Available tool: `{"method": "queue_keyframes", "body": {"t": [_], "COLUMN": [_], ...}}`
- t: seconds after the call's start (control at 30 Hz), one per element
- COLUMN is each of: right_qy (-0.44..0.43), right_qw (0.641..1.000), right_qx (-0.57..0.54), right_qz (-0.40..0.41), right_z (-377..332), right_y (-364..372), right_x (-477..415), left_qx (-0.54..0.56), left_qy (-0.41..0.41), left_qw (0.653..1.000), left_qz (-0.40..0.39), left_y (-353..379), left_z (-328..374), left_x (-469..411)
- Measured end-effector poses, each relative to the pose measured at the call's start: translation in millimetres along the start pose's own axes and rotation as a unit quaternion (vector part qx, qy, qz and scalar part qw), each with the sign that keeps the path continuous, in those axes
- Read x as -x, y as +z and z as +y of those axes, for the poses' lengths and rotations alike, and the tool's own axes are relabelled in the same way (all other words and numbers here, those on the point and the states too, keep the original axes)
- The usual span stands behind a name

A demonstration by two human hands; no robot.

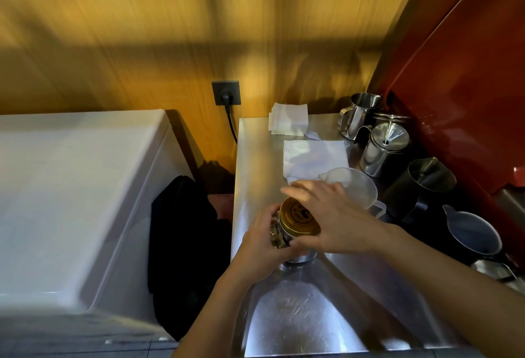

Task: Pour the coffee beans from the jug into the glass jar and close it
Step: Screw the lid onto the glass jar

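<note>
A glass jar (279, 239) with coffee beans inside stands on the steel counter (255, 159), near its left edge. A gold lid (298, 217) sits on the jar's mouth. My left hand (262, 247) wraps around the jar's left side. My right hand (329, 214) lies over the lid's right rim, fingers curled on it. Just behind my right hand stands a clear plastic jug (355, 184), upright, and it looks empty.
White cloths (312, 156) lie behind the jug, folded ones (288, 117) by the wall. Steel pitchers (358, 115), a lidded steel pot (383, 149), a black pitcher (423, 184) and a dark jug (471, 232) crowd the counter's right side. A white appliance (71, 187) stands left.
</note>
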State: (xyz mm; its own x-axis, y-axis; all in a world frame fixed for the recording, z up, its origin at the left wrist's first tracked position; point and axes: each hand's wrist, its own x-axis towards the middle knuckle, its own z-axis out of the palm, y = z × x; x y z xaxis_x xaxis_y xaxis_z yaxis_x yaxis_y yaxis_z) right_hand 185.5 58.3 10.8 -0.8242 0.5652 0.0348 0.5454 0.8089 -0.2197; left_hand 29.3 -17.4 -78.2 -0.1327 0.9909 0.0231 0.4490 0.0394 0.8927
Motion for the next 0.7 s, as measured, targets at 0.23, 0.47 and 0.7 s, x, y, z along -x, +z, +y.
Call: {"method": "queue_keyframes", "body": {"t": [0.23,0.47,0.7], "right_qy": [0.064,-0.107,-0.159], "right_qw": [0.994,0.99,0.975], "right_qx": [0.077,0.065,0.136], "right_qz": [0.044,-0.06,-0.073], "right_z": [-2.6,10.0,12.7], "right_y": [-2.8,-9.9,-13.3], "right_x": [-6.4,-5.7,-17.0], "left_qx": [0.015,0.016,0.016], "left_qy": [-0.012,-0.037,-0.013], "left_qw": [1.0,0.994,0.983], "left_qz": [-0.009,-0.097,-0.181], "left_y": [0.8,-13.5,-24.3], "left_z": [1.0,2.5,10.0], "left_x": [0.6,-11.3,-24.5]}}
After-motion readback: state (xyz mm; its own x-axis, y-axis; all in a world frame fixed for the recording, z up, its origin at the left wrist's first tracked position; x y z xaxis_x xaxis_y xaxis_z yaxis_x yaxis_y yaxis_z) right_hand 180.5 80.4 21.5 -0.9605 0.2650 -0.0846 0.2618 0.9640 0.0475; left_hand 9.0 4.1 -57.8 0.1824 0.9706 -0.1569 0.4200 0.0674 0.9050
